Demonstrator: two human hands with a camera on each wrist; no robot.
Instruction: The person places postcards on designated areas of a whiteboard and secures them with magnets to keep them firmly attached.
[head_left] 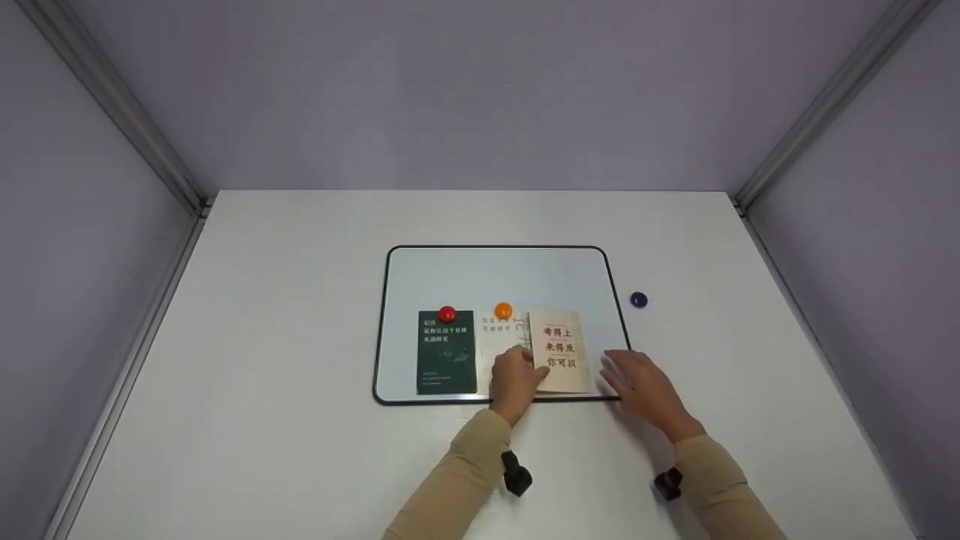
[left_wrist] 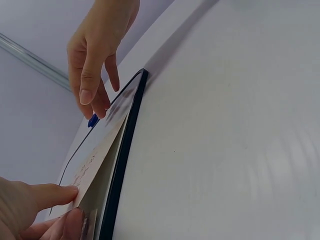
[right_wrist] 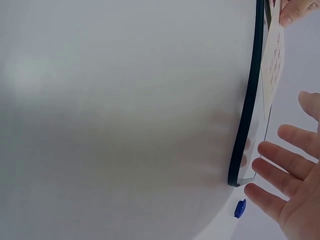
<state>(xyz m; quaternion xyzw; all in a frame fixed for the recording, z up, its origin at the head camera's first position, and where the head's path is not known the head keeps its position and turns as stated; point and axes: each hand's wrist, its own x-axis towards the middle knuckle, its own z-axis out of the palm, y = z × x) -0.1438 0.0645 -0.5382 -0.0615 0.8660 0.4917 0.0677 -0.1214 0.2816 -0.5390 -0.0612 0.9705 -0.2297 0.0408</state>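
My left hand (head_left: 514, 381) pinches the left edge of a cream card (head_left: 564, 352) with red-brown Chinese characters, thumb on top and fingers beneath. In the left wrist view that edge is lifted off the whiteboard (head_left: 480, 274). Left of it lies a second pale card (head_left: 491, 343), partly covered by the hand, with an orange round magnet (head_left: 503, 310) at its top. A dark green card (head_left: 446, 360) lies farther left under a red round magnet (head_left: 447, 314). My right hand (head_left: 646, 386) hovers over the board's lower right corner, fingers spread, holding nothing.
A dark blue round magnet (head_left: 638, 299) lies on the white table (head_left: 285, 315), just outside the whiteboard's right edge. The board has a black rim. Pale walls stand at the back and both sides.
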